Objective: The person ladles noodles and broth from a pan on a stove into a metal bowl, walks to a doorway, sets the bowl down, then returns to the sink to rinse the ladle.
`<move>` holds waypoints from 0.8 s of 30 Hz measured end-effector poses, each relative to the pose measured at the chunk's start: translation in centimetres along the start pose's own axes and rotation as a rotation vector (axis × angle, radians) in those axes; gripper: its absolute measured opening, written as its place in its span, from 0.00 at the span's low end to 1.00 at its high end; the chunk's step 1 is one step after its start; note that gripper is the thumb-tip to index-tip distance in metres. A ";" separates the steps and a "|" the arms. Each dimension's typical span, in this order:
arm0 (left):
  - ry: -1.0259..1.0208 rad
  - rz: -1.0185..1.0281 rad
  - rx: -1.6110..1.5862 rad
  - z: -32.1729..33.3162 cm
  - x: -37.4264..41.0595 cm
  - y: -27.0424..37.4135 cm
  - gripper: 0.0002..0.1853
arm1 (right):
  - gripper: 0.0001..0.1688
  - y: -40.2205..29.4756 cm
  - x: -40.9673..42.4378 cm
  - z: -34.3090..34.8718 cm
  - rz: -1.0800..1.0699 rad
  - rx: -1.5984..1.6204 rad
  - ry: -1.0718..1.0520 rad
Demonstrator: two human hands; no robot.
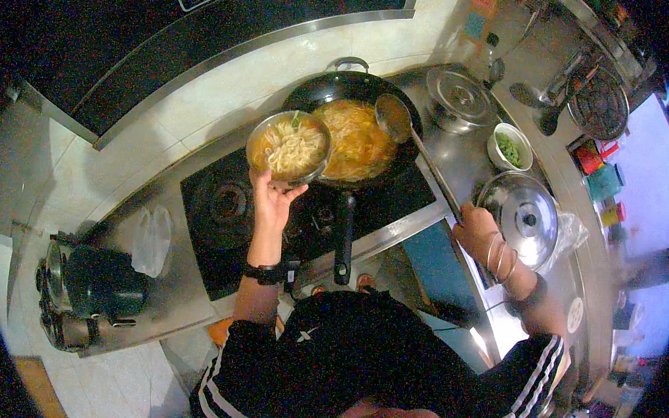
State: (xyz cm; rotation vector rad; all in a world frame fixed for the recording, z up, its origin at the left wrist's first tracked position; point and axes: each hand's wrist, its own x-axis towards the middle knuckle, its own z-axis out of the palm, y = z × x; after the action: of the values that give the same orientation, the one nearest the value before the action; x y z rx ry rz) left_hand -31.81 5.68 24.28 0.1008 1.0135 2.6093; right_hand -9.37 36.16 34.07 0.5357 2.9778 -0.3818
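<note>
My left hand (275,200) holds a metal bowl (251,151) from below, beside the near left rim of a black wok (312,91). Pale noodles (294,150) in broth fill much of the bowl. In the wok lie more noodles in orange-brown broth (352,139). My right hand (475,225) is closed around the long handle of a metal ladle (393,118), whose bowl is over the right side of the wok. The wok's black handle (343,243) points towards me.
Right of the stove (221,203) stand a lidded metal pot (459,99), a white bowl of chopped greens (509,147) and a shiny pot lid (518,218). A plastic bag (153,239) and a dark rice cooker or similar appliance (101,282) are on the left counter. A range hood overhangs the far side.
</note>
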 end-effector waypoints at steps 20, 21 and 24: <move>0.021 -0.077 -0.091 -3.3 -2.5 -0.3 0.27 | 0.16 0.0 -2.3 -3.6 0.173 1.164 -0.507; 0.011 -0.070 -0.086 -3.0 -2.6 -0.2 0.27 | 0.16 -0.1 -2.6 -3.8 0.112 1.138 -0.446; -0.017 -0.090 -0.104 -3.0 -2.4 -0.4 0.27 | 0.17 -0.7 -3.4 -4.9 0.059 1.073 -0.366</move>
State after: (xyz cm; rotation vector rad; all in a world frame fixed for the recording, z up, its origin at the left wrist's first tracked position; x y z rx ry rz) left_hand -29.98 3.22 21.95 0.0515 0.8544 2.5690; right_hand -6.70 35.70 39.35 0.5166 2.1777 -1.8388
